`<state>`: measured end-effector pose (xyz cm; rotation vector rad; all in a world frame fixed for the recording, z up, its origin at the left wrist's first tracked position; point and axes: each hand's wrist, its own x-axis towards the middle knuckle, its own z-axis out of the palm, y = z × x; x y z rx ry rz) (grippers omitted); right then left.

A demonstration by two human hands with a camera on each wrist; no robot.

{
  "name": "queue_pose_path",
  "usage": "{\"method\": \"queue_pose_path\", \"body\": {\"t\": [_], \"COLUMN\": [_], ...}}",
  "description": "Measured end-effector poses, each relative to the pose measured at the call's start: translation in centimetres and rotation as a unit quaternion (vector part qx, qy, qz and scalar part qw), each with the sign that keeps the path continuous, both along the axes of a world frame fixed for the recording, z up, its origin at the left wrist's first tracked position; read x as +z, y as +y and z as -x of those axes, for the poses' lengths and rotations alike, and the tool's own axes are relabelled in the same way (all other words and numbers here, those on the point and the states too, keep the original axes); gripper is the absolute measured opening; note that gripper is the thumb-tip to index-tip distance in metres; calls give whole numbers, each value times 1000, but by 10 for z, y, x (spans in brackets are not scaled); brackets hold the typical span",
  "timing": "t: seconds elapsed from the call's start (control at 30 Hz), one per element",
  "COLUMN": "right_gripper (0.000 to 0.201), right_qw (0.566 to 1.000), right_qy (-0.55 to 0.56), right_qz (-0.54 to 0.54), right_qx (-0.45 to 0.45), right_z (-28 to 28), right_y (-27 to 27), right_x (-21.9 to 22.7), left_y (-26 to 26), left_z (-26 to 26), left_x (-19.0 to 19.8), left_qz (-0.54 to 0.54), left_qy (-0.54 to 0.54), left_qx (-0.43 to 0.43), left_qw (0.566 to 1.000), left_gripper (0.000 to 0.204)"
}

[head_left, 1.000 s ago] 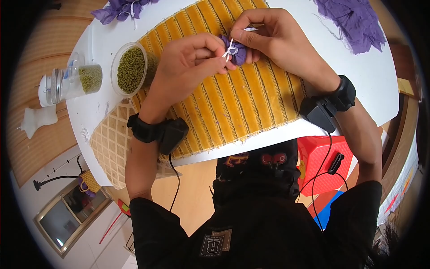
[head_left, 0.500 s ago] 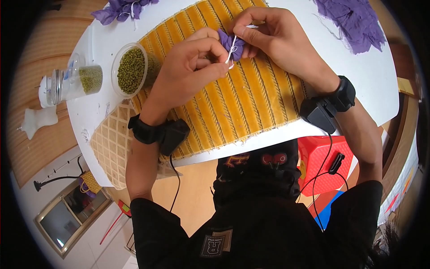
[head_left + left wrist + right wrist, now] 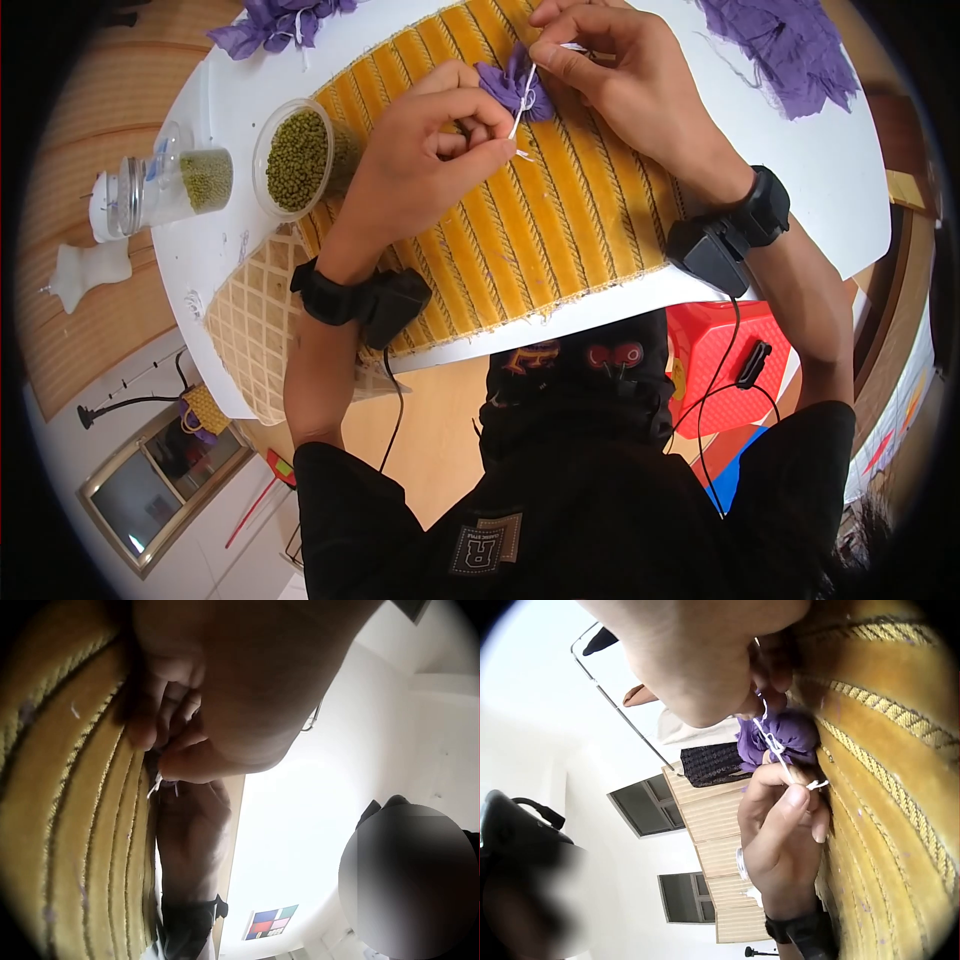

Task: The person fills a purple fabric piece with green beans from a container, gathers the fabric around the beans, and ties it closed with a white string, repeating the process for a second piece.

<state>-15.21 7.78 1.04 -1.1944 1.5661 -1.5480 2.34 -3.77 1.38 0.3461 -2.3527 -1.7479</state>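
Note:
A small gathered bundle of purple cloth (image 3: 505, 88) lies on the yellow striped mat between the hands. White string (image 3: 526, 95) is knotted round it and stretched in a line between them. The left hand (image 3: 440, 150) pinches one end between thumb and forefinger, a short tail sticking out past the fingertips. My right hand (image 3: 630, 85) pinches the other end farther up, thumb against forefinger. In the right wrist view the knot and loop of the string (image 3: 775, 742) show against the purple cloth (image 3: 791, 735), with the left hand (image 3: 784, 832) below.
The yellow striped mat (image 3: 520, 250) covers the middle of the white table (image 3: 800, 190). Left of it stand a tub of green beans (image 3: 297, 160) and a clear jar (image 3: 180, 180) lying sideways. Purple cloth pieces (image 3: 785, 50) lie at the far right and far left. A red stool (image 3: 720, 370) is below.
The hands have drawn apart, pulling the string into a longer straight line. The loop at the knot has become smaller, and the purple bundle now lies free of the fingers.

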Motion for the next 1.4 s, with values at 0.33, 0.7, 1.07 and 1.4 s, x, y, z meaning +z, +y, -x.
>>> {"method": "queue_pose_path", "body": {"t": [0.33, 0.7, 1.07, 1.4], "right_gripper": [16, 20, 25, 35], "right_qw": [998, 971, 986, 994], "right_qy": [57, 236, -27, -84], "right_qz": [13, -23, -152, -74], "right_qx": [-12, 10, 56, 16], "right_z": [8, 15, 30, 23], "right_y": [-1, 10, 5, 6], "right_x": [-19, 15, 32, 26], "left_y": [3, 4, 2, 8], "left_z": [2, 1, 1, 3], "left_x": [-6, 2, -5, -12], "left_qz": [0, -124, -157, -55], "left_qy": [-6, -46, -31, 14], "left_qx": [10, 71, 77, 70], "left_qw": [1000, 989, 984, 996], "left_gripper": [6, 17, 16, 13]}}
